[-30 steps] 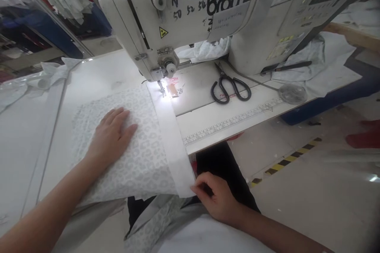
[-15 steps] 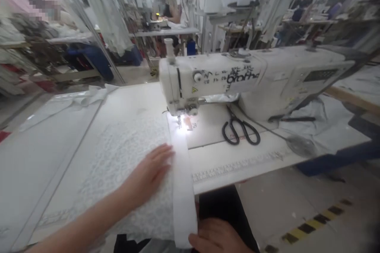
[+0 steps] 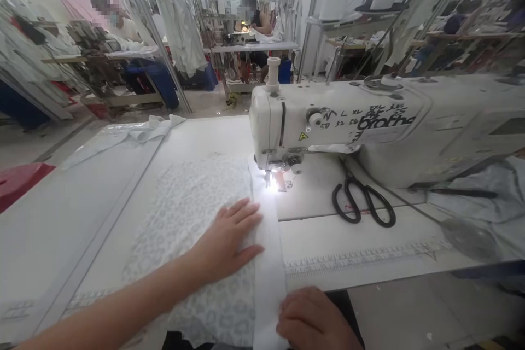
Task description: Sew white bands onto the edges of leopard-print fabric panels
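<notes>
My left hand (image 3: 232,238) lies flat on pale fabric with a grey spotted print (image 3: 180,191), fingers spread, the fingertips at the edge of a plain white fabric strip (image 3: 268,262). The strip runs from the table's front up under the lit needle of a white sewing machine (image 3: 303,120). Down by the front edge of the table, my right hand (image 3: 314,320) has its fingers curled, pinching the right border of the strip. Its thumb is mostly hidden.
Black-handled scissors (image 3: 363,199) lie right of the needle, with a measuring scale (image 3: 361,257) along the table front. Crumpled grey fabric (image 3: 488,191) sits at far right. A red object (image 3: 22,183) is beyond the left edge. Co-workers sit at machines behind.
The view has turned left, so the machine and scissors appear farther right. My left hand's thumb now stands apart from the fingers. My right hand shows slightly higher, still at the strip.
</notes>
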`<state>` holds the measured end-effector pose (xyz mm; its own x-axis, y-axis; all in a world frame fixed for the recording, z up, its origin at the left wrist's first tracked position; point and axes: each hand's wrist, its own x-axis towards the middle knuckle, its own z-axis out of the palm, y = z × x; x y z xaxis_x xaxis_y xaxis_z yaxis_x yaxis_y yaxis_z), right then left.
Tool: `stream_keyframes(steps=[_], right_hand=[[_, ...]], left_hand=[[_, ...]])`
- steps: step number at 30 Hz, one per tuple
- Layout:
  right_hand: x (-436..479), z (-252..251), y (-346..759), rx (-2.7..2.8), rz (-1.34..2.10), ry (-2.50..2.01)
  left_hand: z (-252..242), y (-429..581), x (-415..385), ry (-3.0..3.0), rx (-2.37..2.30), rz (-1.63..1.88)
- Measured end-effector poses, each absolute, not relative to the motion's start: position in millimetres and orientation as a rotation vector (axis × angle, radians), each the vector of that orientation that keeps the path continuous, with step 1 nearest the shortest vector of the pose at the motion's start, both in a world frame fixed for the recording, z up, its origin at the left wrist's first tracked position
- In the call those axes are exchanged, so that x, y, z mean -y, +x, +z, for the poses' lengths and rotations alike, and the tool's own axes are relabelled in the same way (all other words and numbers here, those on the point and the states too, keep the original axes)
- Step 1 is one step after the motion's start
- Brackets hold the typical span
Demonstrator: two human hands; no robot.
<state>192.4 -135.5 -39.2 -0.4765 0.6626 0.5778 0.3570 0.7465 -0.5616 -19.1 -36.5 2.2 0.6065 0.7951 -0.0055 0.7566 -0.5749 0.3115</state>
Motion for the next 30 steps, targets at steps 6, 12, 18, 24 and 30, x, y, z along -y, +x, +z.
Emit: stream_keyframes(steps=[6, 12, 18, 24, 30], right_hand=[[99, -18, 192, 2.133, 0.602, -0.846], [66, -11, 193, 2.143, 0.650, -0.884], [34, -9, 194, 2.169, 0.673, -0.918], [7, -11, 192, 2.180, 0.640, -0.955], [-23, -19, 186, 2.244, 0.437, -0.986]], left_hand=[[4, -18, 2, 2.637, -1.200, 0.252], [-2, -5, 15, 2.485, -1.249, 0.321], [-2, -10, -10, 2.538, -1.242, 0.304], [-1, -13, -42, 2.596, -1.220, 0.313], [0, -10, -74, 2.643, -1.263, 0.318]])
